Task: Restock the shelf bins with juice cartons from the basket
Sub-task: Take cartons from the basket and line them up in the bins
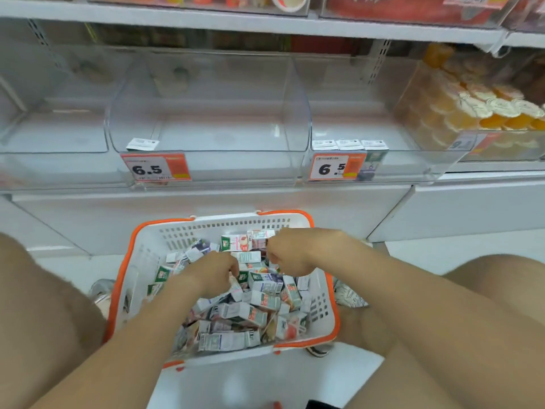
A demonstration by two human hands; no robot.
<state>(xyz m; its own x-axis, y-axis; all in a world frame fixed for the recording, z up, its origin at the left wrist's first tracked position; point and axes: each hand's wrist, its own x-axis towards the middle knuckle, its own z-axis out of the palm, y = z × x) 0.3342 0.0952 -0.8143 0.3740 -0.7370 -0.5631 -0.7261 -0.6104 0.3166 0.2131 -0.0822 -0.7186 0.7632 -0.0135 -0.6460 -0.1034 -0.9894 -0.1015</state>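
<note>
- Basket (224,228), white with orange rim, sits on the floor below the shelf, heaped with juice cartons (253,311)
- Left hand (215,271): fingers curled down into the heap; grip cannot be determined
- Right hand (290,255): curled above the far cartons; grip cannot be determined
- Centre bin (206,113) holds one carton (142,144); right bin (398,160) holds three

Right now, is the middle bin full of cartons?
No: the middle bin holds just one carton, standing at its front left corner, and the rest of its floor is bare.
</note>
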